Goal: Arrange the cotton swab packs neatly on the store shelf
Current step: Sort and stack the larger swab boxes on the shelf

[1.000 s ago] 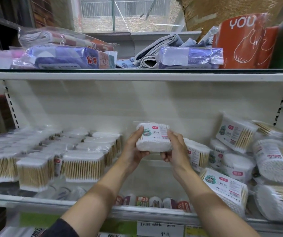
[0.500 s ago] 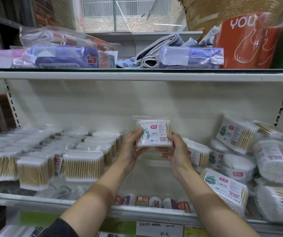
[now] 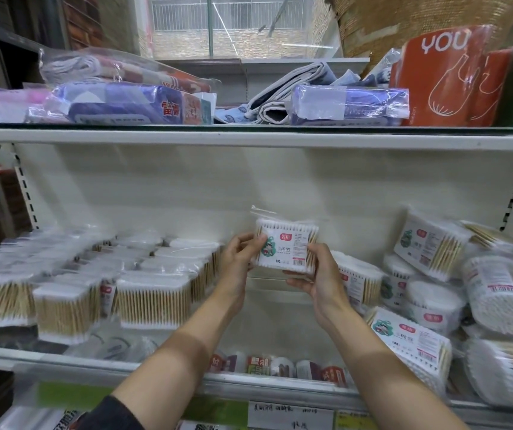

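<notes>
The store shelf [image 3: 249, 383] runs across the whole view, its back panel bare at the middle, which is probably why the work happens there. At 9 o'clock stand tidy rows of swab packs [image 3: 152, 301], upright with their sticks vertical, the pattern to match; at 3 o'clock a jumbled heap of packs [image 3: 429, 305] leans and overlaps, and it crowds the open gap from the right, so it could hamper setting anything down there. At the centre the cotton swab pack [image 3: 286, 246] is held clear of the shelf, label toward the camera (likely to check its facing). The left hand [image 3: 238, 259] grips its left edge, and the right hand [image 3: 317, 274] cradles its lower right corner with fingers curled round it.
</notes>
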The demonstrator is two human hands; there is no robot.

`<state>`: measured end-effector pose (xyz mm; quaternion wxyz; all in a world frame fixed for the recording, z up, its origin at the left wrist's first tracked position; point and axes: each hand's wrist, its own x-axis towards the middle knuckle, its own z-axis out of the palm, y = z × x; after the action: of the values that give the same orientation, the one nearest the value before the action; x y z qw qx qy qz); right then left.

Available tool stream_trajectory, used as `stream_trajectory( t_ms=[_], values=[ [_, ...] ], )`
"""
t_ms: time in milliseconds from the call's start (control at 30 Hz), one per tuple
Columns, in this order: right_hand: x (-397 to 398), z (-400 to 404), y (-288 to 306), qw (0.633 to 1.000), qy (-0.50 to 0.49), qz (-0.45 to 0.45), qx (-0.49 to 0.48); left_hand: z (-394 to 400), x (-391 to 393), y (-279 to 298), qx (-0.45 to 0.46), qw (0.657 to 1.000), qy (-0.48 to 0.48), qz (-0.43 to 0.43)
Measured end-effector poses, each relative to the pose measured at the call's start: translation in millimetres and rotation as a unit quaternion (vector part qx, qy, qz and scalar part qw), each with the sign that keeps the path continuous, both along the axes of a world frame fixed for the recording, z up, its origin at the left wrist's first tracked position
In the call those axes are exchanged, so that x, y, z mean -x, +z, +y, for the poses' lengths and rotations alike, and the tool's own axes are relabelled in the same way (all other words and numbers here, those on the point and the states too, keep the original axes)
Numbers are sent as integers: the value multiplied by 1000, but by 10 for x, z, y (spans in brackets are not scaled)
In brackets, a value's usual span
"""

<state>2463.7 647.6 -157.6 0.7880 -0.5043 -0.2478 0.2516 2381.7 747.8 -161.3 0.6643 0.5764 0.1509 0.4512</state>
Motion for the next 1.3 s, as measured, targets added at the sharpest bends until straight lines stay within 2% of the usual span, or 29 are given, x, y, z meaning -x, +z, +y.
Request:
stream_trajectory(
  t_ms=[133,267,400,500,633,833,967,1067,1300],
  values=[
    [-11,8,-14,1000,-17,-20,8,7,-7,-18,-10,998,56,-6],
    [-6,-3,-5,999,-22,-34,11,-6,4,-22,-62,994,90,-1],
    [16,-26,-8,994,-13,-105,21,-57,16,-17,-108,994,18,17],
    [42,-42,-13,990,10,-138,10,-58,3,-43,-93,995,-26,24],
    [44,-43,-27,981,32,-190,11,-75,17,-20,-64,997,-25,35],
    [14,-40,-12,992,-49,-118,11,-78,69,65,34,997,-72,2],
    [44,-26,-7,993,-17,-113,32,-60,48,51,86,993,-85,16],
    [38,-24,2,994,-29,-104,30,-40,58,55,116,986,-121,13],
    [-4,-21,-5,994,-67,-89,19,-82,56,46,108,973,-201,30]
  ],
)
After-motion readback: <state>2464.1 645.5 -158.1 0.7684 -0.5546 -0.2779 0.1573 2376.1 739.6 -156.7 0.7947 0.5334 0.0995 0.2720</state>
